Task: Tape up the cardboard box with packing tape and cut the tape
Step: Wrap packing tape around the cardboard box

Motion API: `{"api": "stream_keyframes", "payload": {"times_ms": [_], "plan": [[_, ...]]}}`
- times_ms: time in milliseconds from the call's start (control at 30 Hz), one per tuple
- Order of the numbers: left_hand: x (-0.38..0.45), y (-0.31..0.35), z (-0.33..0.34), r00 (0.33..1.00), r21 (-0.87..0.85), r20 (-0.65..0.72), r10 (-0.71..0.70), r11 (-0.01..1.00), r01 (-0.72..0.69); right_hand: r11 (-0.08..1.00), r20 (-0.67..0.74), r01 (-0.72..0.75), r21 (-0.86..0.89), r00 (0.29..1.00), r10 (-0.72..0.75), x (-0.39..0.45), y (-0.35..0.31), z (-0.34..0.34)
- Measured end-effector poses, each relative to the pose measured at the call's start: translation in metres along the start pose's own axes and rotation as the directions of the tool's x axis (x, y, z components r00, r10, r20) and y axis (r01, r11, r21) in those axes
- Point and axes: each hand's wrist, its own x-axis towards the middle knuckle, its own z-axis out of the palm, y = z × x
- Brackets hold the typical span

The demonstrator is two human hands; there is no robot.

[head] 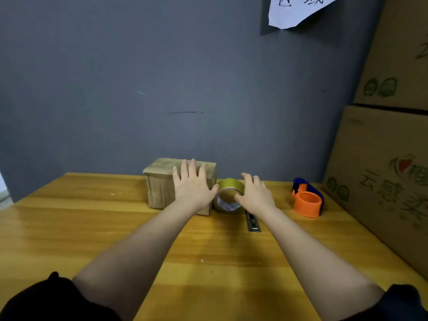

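In the head view, a small brown cardboard box (162, 184) is seen standing on a yellow-brown wooden table (92, 223), at the far edge against a grey-blue wall (139, 89). The left hand (193, 185) is laid flat over the right part of the box, with the fingers straight and spread across its top; nothing is gripped by it. Just to the right of the box, touching or nearly touching it, a roll of yellowish-brown packing tape (228, 193) is stood on its edge with its open core turned toward the camera. The right hand (254, 193) is placed on the right side of the roll, its fingers loosely bent over the top and its thumb near the core; whether the roll is actually clasped cannot be told.

A dark, narrow utility knife (252, 222) is seen lying on the table, nearer the camera than the box and partly hidden under the right wrist. Further right of the box, well apart from it, an orange and blue tape dispenser (308, 200) is set. Beyond that, large printed cardboard cartons (382, 158) are stacked at the table's right side. High up and to the right of the box, a white sheet of paper (298, 10) with black characters is fixed on the wall.
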Motion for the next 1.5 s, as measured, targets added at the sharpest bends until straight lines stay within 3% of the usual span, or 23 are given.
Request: {"api": "stream_keyframes", "payload": {"times_ms": [200,433,667,933,1133,1333,1433,1500], "plan": [[0.016,0.001,0.017,0.997,0.031,0.038,-0.069,0.997,0.068,0.999,0.090,0.012,0.051,0.996,-0.016,0.018,0.005,0.016],[0.016,-0.007,0.014,1.000,0.089,0.012,-0.020,0.996,0.019,0.996,0.007,0.065,0.064,0.998,-0.065,0.014,0.009,0.015],[0.005,-0.032,0.002,0.982,0.020,0.078,0.174,0.984,-0.176,0.992,-0.027,0.096,0.076,0.995,-0.094,-0.025,0.012,0.000],[-0.013,-0.050,-0.017,0.899,-0.150,0.206,0.386,0.921,-0.361,0.988,-0.042,0.082,0.134,0.996,-0.077,-0.092,-0.003,-0.003],[-0.021,-0.063,-0.026,0.822,-0.303,0.247,0.512,0.847,-0.437,0.947,0.001,0.068,0.314,0.997,-0.072,-0.123,-0.022,0.002],[-0.023,-0.064,-0.032,0.813,-0.484,0.299,0.500,0.814,-0.322,0.916,0.033,0.036,0.400,0.998,-0.054,-0.137,-0.039,0.009],[-0.024,-0.057,-0.032,0.853,-0.711,0.246,0.460,0.684,-0.164,0.914,0.014,0.029,0.404,0.999,-0.037,-0.143,-0.045,0.013],[-0.023,-0.053,-0.028,0.879,-0.767,0.219,0.424,0.631,-0.113,0.918,-0.004,0.037,0.395,0.999,-0.039,-0.147,-0.048,0.017]]}}
